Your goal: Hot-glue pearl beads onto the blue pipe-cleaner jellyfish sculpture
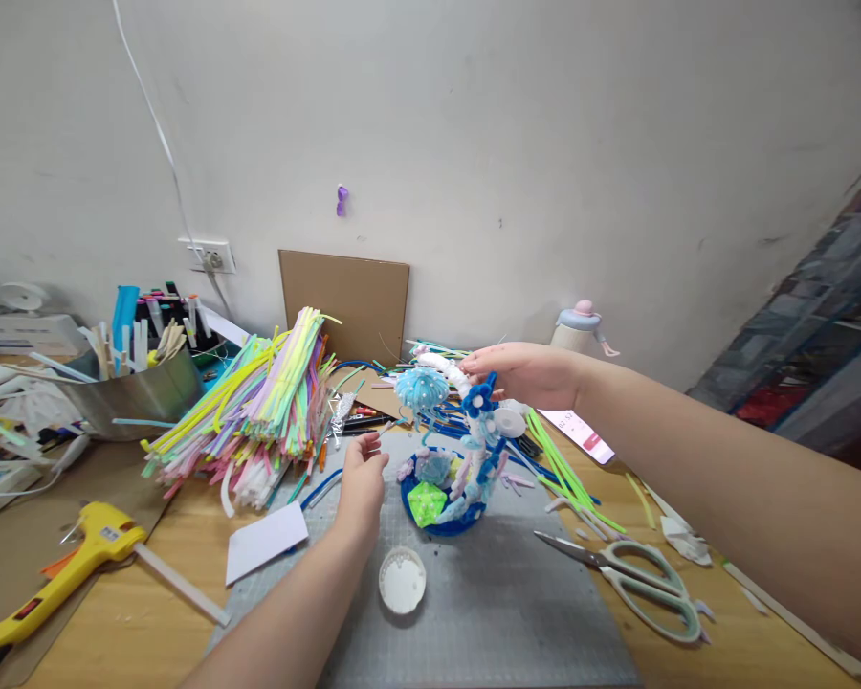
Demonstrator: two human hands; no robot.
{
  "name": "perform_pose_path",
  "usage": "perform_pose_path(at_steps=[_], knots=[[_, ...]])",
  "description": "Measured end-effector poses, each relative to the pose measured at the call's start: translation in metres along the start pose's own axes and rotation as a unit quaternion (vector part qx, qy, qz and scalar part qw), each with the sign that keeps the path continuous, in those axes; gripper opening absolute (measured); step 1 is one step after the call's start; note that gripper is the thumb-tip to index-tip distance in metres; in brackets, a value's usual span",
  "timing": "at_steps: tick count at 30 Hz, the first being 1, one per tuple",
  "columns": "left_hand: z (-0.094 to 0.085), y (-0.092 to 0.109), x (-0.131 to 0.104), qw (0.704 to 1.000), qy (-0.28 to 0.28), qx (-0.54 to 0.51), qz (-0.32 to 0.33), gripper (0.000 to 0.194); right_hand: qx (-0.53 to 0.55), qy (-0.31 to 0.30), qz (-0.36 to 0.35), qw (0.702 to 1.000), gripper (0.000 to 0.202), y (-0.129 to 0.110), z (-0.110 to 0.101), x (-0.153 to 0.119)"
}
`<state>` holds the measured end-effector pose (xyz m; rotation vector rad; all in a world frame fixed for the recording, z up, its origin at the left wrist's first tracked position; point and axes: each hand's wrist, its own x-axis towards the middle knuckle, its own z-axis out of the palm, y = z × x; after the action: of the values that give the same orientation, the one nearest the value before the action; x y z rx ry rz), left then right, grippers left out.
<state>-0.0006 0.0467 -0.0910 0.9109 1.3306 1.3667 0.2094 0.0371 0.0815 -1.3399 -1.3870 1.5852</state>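
A pipe-cleaner craft (483, 431) with a curved white stem and blue flowers stands upright on a round dark blue base (445, 524). From its top hangs a light blue jellyfish-like piece (422, 390); a bright green piece (426, 503) sits on the base. My right hand (520, 373) is at the top of the stem, fingers around its back side, partly hidden by it. My left hand (365, 471) is left of the craft, thumb and fingertips pressed together near a tiny pale item too small to name. A small white dish (403, 581) lies in front.
Scissors (635, 574) and a phone (581, 435) lie at the right. Bundled colourful pipe cleaners (279, 402), a white card (267, 544) and a yellow glue gun (64, 565) are at the left. A metal pot (133, 397) holds sticks. Behind stands a brown board (344, 297).
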Motion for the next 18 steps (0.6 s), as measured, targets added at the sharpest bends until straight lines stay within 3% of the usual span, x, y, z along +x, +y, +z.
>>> perform_pose_path(at_steps=[5,8,12,15,18], knots=[[0.001,0.002,-0.002,1.000,-0.013,0.004,0.002,0.029,0.040,0.066,0.005,0.997,0.014,-0.002,-0.005,0.001],[0.000,0.000,0.005,0.999,-0.030,0.011,-0.033,0.030,0.108,0.178,-0.016,0.978,0.016,0.013,-0.010,-0.006],[-0.001,-0.007,0.019,0.993,-0.070,0.009,-0.097,0.023,0.243,0.334,-0.019,0.911,0.006,0.072,-0.003,-0.028],[0.004,-0.012,0.027,0.987,-0.098,0.001,-0.131,0.017,0.333,0.353,0.046,0.873,0.008,0.130,0.020,-0.048],[0.014,-0.013,0.033,0.980,-0.119,0.004,-0.158,0.021,0.403,0.313,0.097,0.854,0.009,0.174,0.050,-0.057]])
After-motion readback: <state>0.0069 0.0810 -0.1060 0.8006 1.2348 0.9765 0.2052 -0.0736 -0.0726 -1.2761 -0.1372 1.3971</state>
